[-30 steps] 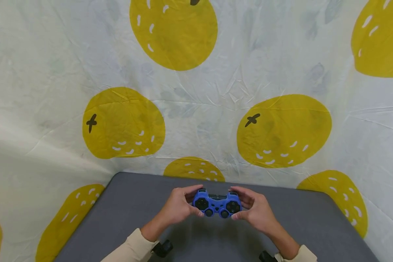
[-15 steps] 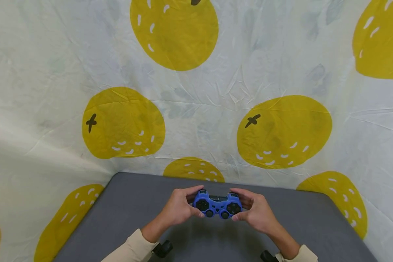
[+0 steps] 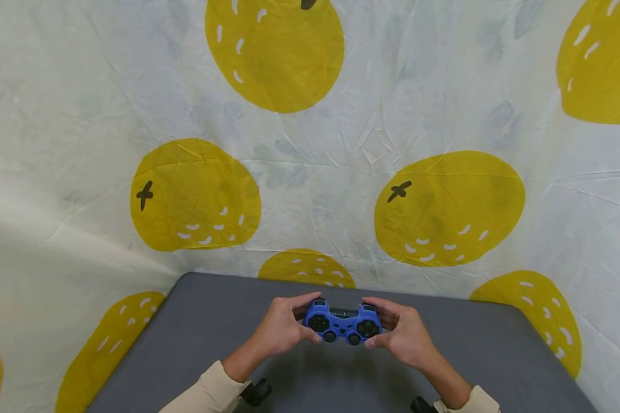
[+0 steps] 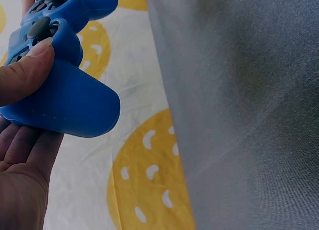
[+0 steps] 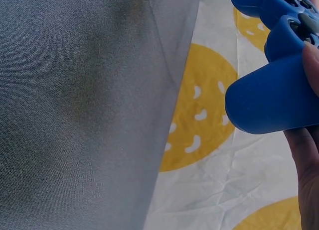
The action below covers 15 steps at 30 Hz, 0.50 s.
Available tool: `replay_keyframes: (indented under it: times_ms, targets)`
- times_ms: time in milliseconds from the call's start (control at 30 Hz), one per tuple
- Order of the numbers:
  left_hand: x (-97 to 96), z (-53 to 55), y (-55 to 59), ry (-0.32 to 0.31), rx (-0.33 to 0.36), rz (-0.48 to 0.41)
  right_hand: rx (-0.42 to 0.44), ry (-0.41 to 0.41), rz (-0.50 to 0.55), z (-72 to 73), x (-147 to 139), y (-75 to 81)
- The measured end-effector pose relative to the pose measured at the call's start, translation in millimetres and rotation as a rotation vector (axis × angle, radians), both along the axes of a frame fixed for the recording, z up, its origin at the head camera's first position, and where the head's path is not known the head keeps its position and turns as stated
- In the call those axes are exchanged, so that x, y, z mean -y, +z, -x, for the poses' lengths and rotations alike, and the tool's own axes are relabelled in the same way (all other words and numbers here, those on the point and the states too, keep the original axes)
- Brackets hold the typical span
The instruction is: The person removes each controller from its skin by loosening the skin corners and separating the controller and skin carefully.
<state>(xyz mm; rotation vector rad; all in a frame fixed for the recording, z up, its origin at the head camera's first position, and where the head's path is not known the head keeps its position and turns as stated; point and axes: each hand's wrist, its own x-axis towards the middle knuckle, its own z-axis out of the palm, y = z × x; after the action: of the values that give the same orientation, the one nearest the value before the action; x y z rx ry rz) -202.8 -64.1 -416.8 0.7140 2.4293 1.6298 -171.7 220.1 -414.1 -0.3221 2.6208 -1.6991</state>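
Observation:
A blue game controller (image 3: 343, 322) with black buttons and two dark thumbsticks is held up over the grey table, its button face toward the head camera. My left hand (image 3: 281, 327) grips its left end, and my right hand (image 3: 408, 332) grips the right end. In the left wrist view the left thumb (image 4: 30, 73) lies on top next to a thumbstick, with fingers underneath the handle. The right wrist view shows the controller's other handle (image 5: 274, 98); only part of the right thumb and fingers is visible there.
A grey cloth-covered table (image 3: 212, 310) spreads below the hands. Behind it and at the sides hangs a pale curtain (image 3: 315, 137) printed with large yellow fruit. Each wrist carries a dark camera; one is the left wrist camera (image 3: 256, 392).

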Motion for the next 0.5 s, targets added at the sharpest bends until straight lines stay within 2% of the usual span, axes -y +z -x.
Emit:
replay_keyframes:
  times_ms: [500]
  targets:
    - [-1.7,-0.2,-5.0,0.015,0.003,-0.035,-0.039,-0.014,0.011,-0.5,0.3,-7.1]
